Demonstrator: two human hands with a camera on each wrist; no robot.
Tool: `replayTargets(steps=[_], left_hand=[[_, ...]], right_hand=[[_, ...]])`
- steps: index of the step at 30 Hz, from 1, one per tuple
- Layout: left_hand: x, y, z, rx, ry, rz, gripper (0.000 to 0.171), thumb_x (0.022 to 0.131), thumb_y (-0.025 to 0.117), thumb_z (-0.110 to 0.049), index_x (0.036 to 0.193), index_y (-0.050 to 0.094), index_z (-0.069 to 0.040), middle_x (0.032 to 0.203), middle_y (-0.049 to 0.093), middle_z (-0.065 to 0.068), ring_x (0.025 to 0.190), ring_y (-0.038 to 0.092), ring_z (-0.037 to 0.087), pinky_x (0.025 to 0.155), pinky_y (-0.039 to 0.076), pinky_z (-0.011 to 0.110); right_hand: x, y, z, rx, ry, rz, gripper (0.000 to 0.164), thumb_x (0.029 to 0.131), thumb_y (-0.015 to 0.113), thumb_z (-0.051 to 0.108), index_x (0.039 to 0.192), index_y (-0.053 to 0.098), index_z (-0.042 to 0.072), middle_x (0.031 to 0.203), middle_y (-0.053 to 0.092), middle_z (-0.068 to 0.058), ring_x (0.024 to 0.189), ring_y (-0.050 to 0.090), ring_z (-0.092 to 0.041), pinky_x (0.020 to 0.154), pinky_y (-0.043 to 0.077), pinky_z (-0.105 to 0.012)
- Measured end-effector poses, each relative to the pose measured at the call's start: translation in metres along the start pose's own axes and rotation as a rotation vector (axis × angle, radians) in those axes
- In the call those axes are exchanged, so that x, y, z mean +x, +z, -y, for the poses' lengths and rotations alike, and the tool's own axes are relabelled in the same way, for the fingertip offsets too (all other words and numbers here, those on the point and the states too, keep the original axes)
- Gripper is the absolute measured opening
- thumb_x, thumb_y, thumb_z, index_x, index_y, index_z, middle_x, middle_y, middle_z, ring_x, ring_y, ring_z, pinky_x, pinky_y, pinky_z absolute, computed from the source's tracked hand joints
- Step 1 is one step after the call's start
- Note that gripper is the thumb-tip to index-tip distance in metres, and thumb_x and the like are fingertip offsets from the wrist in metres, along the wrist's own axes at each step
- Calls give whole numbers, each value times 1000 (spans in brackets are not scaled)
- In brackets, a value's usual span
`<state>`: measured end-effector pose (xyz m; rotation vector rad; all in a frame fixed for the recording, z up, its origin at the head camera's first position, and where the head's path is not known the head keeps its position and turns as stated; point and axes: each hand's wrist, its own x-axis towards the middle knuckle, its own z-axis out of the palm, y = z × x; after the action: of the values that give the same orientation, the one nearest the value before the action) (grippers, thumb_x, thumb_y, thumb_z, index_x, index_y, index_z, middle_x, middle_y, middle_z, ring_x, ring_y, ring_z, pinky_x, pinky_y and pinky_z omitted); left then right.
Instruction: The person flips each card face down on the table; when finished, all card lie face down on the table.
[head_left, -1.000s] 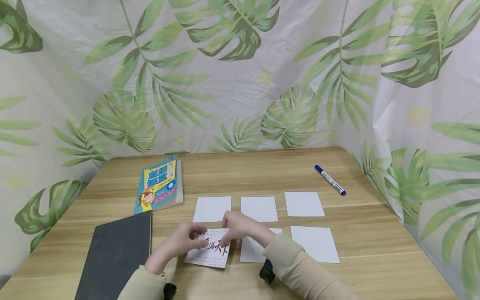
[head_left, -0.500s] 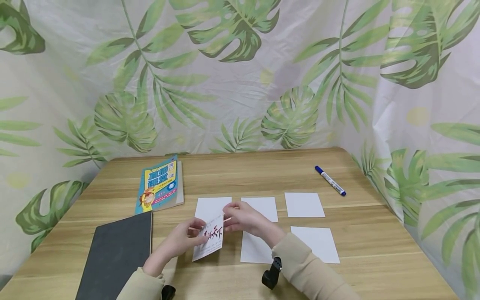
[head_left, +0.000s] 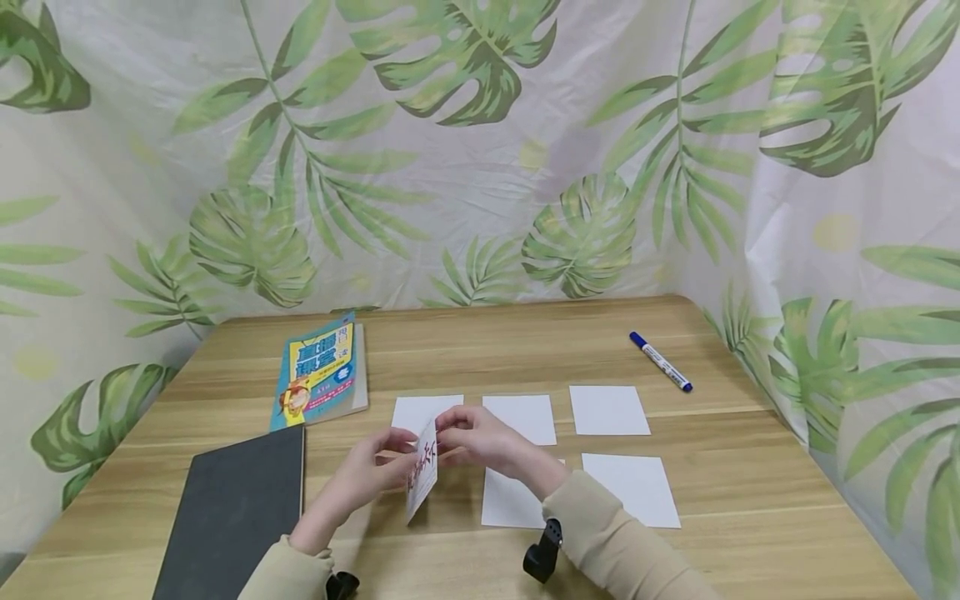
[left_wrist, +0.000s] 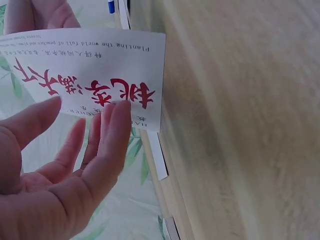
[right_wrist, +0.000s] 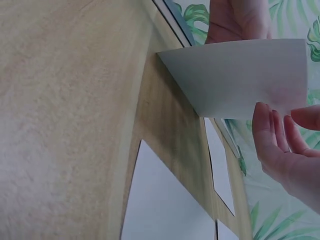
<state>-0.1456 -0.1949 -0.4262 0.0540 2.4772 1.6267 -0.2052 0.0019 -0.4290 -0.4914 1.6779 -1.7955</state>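
A printed card (head_left: 424, 467) with red characters is tilted steeply on edge, close over the table, between both hands. In the left wrist view, the printed face of the card (left_wrist: 85, 70) shows; my left hand (head_left: 367, 469) holds it with thumb and fingers at its edge. In the right wrist view, its plain white back (right_wrist: 245, 75) is visible, and the thumb and fingers of my right hand (head_left: 480, 440) pinch close to the corner. Some fingertips are hidden by the card. Next to my right forearm lies a blank white card (head_left: 510, 500).
Other blank white cards (head_left: 632, 490) lie in rows on the wooden table (head_left: 712, 542). A black board (head_left: 232, 508) is at the left, a colourful book (head_left: 318, 371) behind it. A blue-capped marker (head_left: 660, 362) lies far right. A leaf-patterned curtain (head_left: 465, 167) hangs behind.
The printed card has gone from nearly flat, face up, to steeply tilted, turning between the hands. My right hand has moved from its front face to its far edge.
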Motion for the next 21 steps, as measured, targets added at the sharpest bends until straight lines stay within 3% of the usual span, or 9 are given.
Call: replayTargets(steps=[4, 9, 15, 21], left_hand=[[0, 2, -4, -114, -67, -30, 39, 98, 50, -24, 124, 48, 6, 114, 58, 22, 95, 64, 23, 75, 58, 38], [1, 4, -7, -197, -116, -58, 51, 100, 39, -40, 124, 48, 5, 112, 60, 20, 96, 65, 24, 73, 58, 40], [-1, 0, -7, -138, -148, -71, 65, 97, 35, -53, 130, 45, 3, 117, 55, 21, 97, 63, 26, 71, 58, 40], [-2, -2, -6, -123, -155, -57, 65, 98, 32, -54, 128, 46, 2, 112, 59, 18, 94, 64, 25, 70, 58, 40]], right_hand=[[1, 3, -3, -81, -30, 0, 30, 90, 52, -1, 119, 50, -11, 101, 58, -11, 86, 59, -12, 89, 54, -42], [2, 7, -8, -184, -69, 9, 29, 89, 53, -1, 117, 54, -9, 103, 61, -17, 87, 60, -14, 83, 56, -38], [1, 10, -10, -244, -80, 24, 28, 88, 57, 2, 116, 59, -4, 105, 63, -20, 91, 62, -21, 79, 57, -38], [0, 10, -11, -350, -92, 38, 29, 87, 57, 3, 115, 61, 0, 107, 64, -18, 90, 62, -20, 77, 57, -37]])
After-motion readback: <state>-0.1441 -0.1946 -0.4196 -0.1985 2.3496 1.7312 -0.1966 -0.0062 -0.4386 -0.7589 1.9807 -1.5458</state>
